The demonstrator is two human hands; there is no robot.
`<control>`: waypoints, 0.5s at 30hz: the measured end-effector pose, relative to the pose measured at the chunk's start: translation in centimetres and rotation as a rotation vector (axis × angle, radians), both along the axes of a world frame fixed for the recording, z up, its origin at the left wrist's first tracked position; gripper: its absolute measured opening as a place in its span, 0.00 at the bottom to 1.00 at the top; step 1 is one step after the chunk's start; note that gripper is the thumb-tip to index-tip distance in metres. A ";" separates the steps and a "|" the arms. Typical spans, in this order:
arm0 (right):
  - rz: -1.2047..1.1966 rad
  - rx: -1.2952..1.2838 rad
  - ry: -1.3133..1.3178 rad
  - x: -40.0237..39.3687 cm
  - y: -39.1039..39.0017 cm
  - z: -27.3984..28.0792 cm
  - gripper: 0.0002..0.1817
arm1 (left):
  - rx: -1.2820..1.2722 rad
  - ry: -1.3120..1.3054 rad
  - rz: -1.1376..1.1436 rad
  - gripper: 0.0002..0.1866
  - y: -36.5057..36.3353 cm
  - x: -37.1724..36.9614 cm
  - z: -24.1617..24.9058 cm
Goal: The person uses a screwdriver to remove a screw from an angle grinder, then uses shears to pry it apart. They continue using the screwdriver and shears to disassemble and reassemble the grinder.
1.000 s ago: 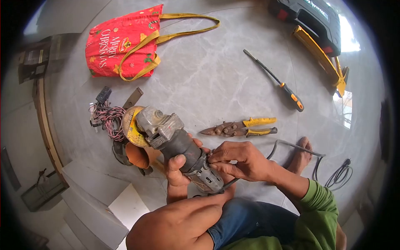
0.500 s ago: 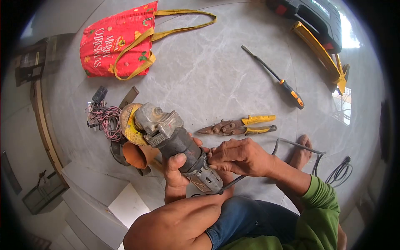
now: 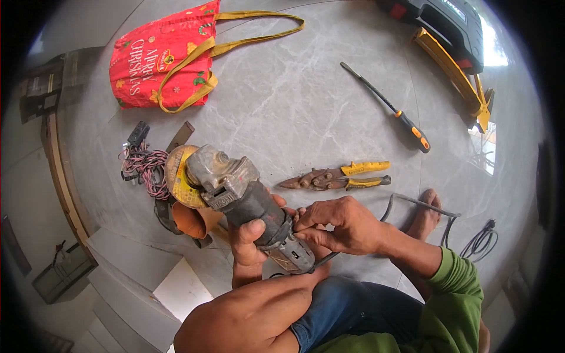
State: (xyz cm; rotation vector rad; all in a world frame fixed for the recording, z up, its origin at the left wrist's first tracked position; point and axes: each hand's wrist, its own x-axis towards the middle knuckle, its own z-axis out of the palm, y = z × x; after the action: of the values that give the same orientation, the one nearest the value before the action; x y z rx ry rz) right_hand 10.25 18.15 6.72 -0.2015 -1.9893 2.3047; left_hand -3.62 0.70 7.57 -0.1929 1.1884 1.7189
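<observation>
One angle grinder (image 3: 253,203), near centre, disc (image 3: 183,183) to left: left hand (image 3: 246,246) clamped round it, right hand (image 3: 348,226) fingering casing (image 3: 291,254) side, can't tell if pinching anything. Handwork at casing, not disc; snips (image 3: 321,179) farther right.

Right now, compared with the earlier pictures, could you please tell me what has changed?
Only the view has shifted: the red bag, screwdriver and snips all sit slightly further left in the picture. Nothing was taken hold of or let go. The left hand still holds the angle grinder, and the right hand stays against its side.
</observation>
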 end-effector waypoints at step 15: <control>-0.054 -0.122 -0.301 0.7 -1.6 2.4 0.03 | -0.078 0.077 -0.055 0.38 -0.1 0.6 0.4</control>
State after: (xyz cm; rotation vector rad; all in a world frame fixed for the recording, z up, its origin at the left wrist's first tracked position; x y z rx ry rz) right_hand 10.95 16.57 9.07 -0.6378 -1.9363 2.4863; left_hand -3.02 0.64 8.00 -0.1408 1.3071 1.6459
